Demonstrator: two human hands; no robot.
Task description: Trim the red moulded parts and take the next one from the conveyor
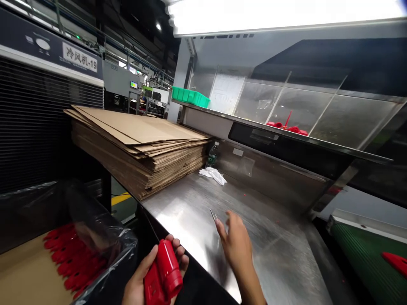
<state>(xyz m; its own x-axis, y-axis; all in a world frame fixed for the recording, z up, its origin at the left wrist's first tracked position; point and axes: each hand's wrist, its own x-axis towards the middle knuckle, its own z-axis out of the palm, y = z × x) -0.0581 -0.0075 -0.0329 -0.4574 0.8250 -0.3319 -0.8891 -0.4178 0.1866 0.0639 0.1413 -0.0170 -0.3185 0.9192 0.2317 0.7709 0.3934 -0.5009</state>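
My left hand [140, 279] is closed around a red plastic part [170, 267], which has a rounded cylindrical body beside a flatter section. It is held just off the near edge of the steel workbench [270, 250]. Over the bench, my right hand [237, 243] has its fingers curled, with a slim metal tool [213, 215] projecting past the thumb. Two thin pointed tips show on that tool; the rest is hidden by the hand, so its exact kind is unclear.
Stacked cardboard sheets [149, 156] occupy the bench's left side, near a bottle [213, 155] and white gloves [213, 174]. Lower left, a plastic-lined box [28, 271] holds several red parts [74, 258]. A shelf [241, 117] crosses the back; a green conveyor [359, 254] lies right.
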